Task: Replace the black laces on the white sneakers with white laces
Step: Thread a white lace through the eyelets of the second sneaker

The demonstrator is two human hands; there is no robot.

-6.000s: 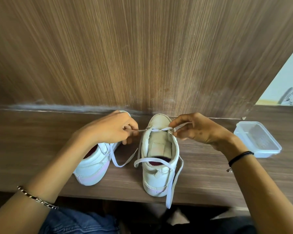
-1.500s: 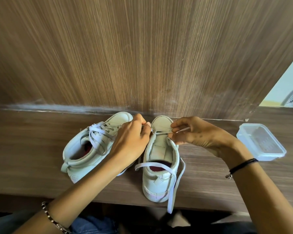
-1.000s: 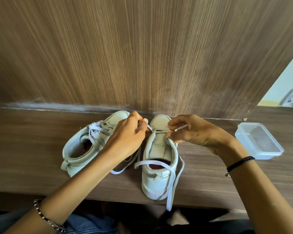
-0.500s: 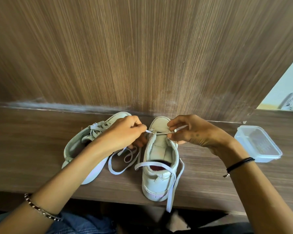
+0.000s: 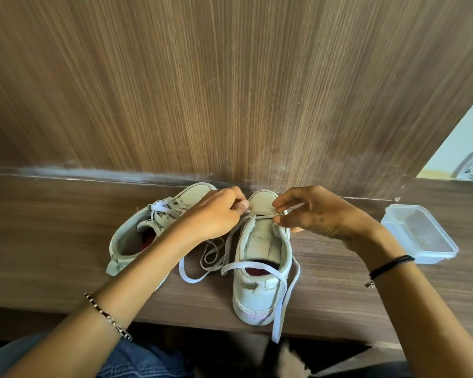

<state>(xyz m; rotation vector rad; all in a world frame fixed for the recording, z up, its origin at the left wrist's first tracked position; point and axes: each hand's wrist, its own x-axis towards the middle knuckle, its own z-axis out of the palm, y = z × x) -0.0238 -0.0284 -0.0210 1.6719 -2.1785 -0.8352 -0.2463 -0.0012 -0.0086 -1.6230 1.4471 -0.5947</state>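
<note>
Tautly, white lace (image 5: 261,215) between fingers (image 5: 286,199)

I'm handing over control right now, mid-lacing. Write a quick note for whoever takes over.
Left hand: pinches the flat white lace at the toe-end eyelets of the right white sneaker.
Right hand: pinches the same lace on the opposite side.
Done: left white sneaker laced in white; no black laces in view.
Left: right sneaker has only its toe-end row threaded; loose ends lie on the brown wooden table and hang over its front edge.
</note>
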